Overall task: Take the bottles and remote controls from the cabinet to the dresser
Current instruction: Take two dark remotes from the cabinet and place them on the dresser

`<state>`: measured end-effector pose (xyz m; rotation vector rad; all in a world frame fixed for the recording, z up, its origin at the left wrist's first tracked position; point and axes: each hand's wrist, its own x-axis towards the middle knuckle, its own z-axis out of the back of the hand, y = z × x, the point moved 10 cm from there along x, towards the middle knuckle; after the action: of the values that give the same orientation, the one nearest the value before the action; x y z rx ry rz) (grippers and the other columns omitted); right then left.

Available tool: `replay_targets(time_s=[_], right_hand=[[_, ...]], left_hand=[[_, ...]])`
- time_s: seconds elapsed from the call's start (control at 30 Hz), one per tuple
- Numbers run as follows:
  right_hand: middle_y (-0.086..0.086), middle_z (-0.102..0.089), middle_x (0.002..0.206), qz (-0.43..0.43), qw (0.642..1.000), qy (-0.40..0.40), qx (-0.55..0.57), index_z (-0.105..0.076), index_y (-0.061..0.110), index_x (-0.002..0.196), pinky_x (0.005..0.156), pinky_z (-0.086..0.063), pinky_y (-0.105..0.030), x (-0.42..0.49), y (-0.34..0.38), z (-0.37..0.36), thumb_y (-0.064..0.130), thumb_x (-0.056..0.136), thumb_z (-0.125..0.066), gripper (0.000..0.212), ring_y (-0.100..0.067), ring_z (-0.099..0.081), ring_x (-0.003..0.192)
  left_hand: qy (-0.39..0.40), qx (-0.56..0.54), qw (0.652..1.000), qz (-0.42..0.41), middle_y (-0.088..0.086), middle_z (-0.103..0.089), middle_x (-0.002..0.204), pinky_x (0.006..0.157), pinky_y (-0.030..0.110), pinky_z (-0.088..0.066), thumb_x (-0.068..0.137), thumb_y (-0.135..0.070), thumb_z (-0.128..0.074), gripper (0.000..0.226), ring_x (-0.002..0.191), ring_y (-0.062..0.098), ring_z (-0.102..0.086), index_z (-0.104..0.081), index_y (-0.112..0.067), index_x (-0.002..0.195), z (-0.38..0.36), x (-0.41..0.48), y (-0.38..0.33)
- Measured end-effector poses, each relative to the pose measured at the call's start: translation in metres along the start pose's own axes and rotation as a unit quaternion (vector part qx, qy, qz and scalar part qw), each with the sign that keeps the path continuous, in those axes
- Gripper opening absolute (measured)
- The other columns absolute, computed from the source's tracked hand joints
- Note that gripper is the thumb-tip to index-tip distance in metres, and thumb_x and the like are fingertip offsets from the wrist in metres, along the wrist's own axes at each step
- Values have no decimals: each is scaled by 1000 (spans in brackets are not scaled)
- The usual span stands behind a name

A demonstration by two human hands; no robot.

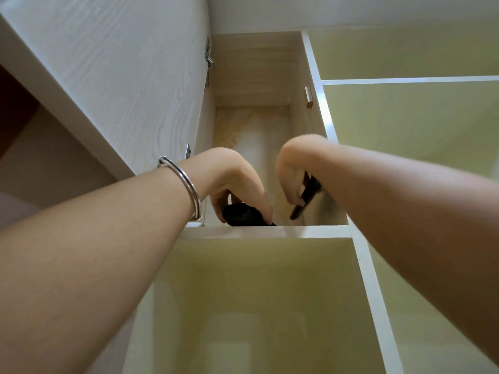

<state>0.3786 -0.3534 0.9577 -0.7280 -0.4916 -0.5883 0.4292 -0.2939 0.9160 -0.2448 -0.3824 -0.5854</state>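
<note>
I look up into a high cabinet compartment (pixel 251 76) with pale wood walls and its white door (pixel 121 76) swung open on the left. Both my arms reach up into it. My left hand (pixel 232 179), with a silver bangle on its wrist, grips a black remote control (pixel 243 215) at the shelf's front edge. My right hand (pixel 294 174) is closed around a second, slimmer black remote control (pixel 305 198), which is tilted with its lower end pointing down-left. No bottles show from this angle; the shelf floor is hidden from below.
A white shelf edge (pixel 270 230) runs just under both hands. Yellow-green panels (pixel 405 130) framed by white dividers lie to the right and below. The door's metal hinges (pixel 209 58) sit at the compartment's left side.
</note>
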Motion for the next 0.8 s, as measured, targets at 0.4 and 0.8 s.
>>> replay_targets(time_s=[0.4,0.8], right_hand=[[-6,-56,74,12,925,-160,344,-58,8,86,56,-45,-25,-2,-34,11,24,68,-69,27,-27,-58,71],[-7,-45,75,-11,773,-296,561,-55,11,88,35,-29,-13,-62,-96,2,18,82,-51,11,-17,-33,49]], left_hand=[[-50,-16,998,26,0,-43,54,54,24,-33,90,-35,-50,34,51,16,-40,-47,-15,63,-1,-5,-1],[-315,-347,883,-28,14,-53,108,61,27,-38,77,-40,-55,44,81,27,-53,-49,-10,108,38,-81,3]])
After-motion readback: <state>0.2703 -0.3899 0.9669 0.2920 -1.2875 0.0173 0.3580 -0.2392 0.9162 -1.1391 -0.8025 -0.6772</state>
